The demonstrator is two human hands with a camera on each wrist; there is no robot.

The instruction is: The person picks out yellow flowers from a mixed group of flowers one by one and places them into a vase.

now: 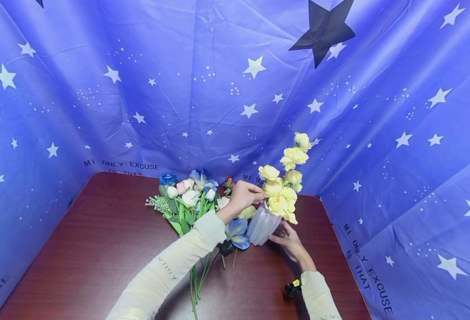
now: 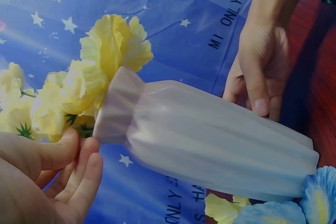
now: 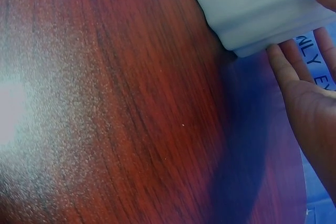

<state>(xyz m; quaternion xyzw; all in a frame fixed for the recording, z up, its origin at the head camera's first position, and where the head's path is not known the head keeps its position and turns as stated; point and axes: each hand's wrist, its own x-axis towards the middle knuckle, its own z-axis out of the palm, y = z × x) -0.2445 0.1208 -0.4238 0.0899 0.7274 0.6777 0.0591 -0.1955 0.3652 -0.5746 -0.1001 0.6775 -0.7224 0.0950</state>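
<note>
In the head view, a pale ribbed vase point(image 1: 262, 226) stands toward the right of the table, with several yellow flowers point(image 1: 281, 198) rising from its mouth. My left hand point(image 1: 244, 197) is at the rim, pinching a green stem between thumb and fingers; the left wrist view shows these fingertips point(image 2: 71, 139) right beside the vase neck. Low on the vase's right side, my right hand point(image 1: 290, 242) holds it, thumb toward me and other fingers partly hidden behind. The right wrist view shows the vase's base point(image 3: 247, 19) with fingers against its side.
Left of the vase lies a bunch of mixed flowers point(image 1: 190, 195), its green stems running toward me. A blue iris point(image 1: 238, 233) lies close by the vase base. The brown table point(image 1: 98, 249) is bordered by a blue star-print cloth point(image 1: 194, 111).
</note>
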